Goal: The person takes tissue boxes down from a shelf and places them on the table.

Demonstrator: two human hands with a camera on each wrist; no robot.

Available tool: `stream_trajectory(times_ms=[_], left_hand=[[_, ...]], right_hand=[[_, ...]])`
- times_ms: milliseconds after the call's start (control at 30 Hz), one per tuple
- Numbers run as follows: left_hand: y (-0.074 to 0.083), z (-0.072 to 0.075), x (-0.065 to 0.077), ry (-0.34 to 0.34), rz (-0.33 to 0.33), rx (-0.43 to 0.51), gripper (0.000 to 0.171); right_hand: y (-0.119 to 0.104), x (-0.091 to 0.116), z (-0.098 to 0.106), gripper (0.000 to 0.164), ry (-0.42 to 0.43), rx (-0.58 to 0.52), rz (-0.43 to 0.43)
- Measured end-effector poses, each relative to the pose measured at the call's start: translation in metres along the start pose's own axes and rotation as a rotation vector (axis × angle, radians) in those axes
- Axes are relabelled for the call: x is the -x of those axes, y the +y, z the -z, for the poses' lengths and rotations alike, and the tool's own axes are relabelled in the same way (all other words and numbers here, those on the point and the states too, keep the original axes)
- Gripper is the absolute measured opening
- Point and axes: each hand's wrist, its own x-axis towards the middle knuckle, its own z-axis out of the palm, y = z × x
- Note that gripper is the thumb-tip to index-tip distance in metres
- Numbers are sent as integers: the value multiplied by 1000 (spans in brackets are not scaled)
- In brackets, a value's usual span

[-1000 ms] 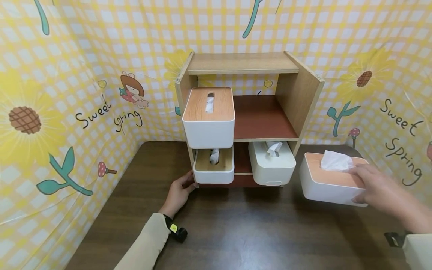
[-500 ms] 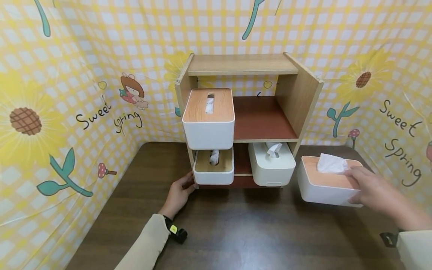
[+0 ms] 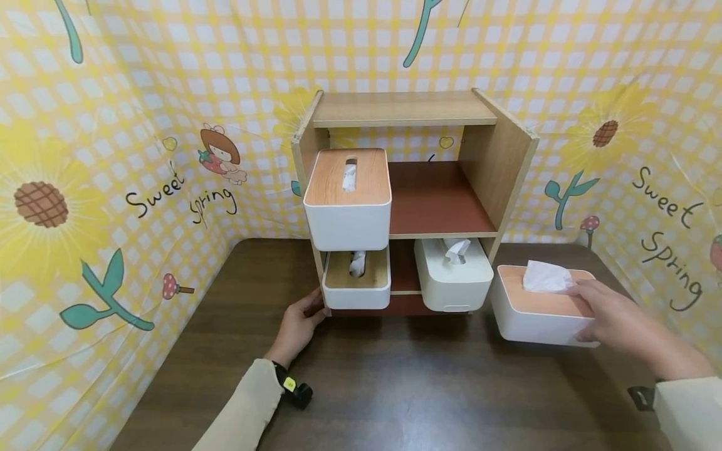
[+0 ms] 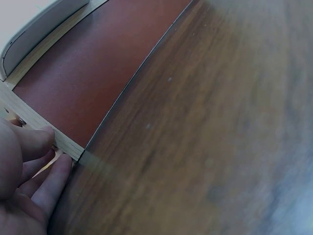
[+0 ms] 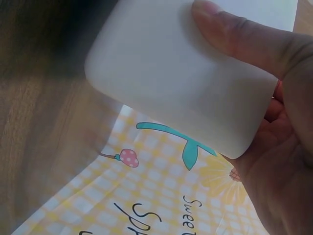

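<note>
In the head view my right hand (image 3: 615, 319) grips a white tissue box (image 3: 547, 329) with a wood-look lid and a tissue sticking out, held just right of the shelf. The right wrist view shows the thumb pressed on the box's white side (image 5: 171, 63), with the fingers partly hidden. My left hand (image 3: 297, 326) touches the lower left corner of the wooden shelf (image 3: 407, 109). Its fingertips lie against the outer side of the panel (image 4: 49, 122). Another wood-lidded tissue box (image 3: 346, 225) stands on the shelf's middle board at left.
Below it is a low tissue box (image 3: 356, 298) with a wooden top. A cream tissue box (image 3: 455, 285) occupies the lower right of the shelf, close to the held one. The shelf stands on a dark wooden table (image 3: 395, 388), with a checked cloth (image 3: 254, 50) around it.
My right hand has carried the wood-lidded tissue box a little to the left, nearer the shelf. The left hand stays at the shelf's corner.
</note>
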Motion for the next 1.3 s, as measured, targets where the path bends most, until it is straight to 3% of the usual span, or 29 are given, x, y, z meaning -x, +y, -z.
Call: stream_trajectory(times_ms=[400, 1300], left_hand=[[1, 0, -2, -2, 16, -23, 51], [-1, 0, 0, -4, -4, -17, 50]], right_hand=[[3, -5, -5, 79, -41, -3, -5], [17, -6, -22, 77, -14, -24, 14]])
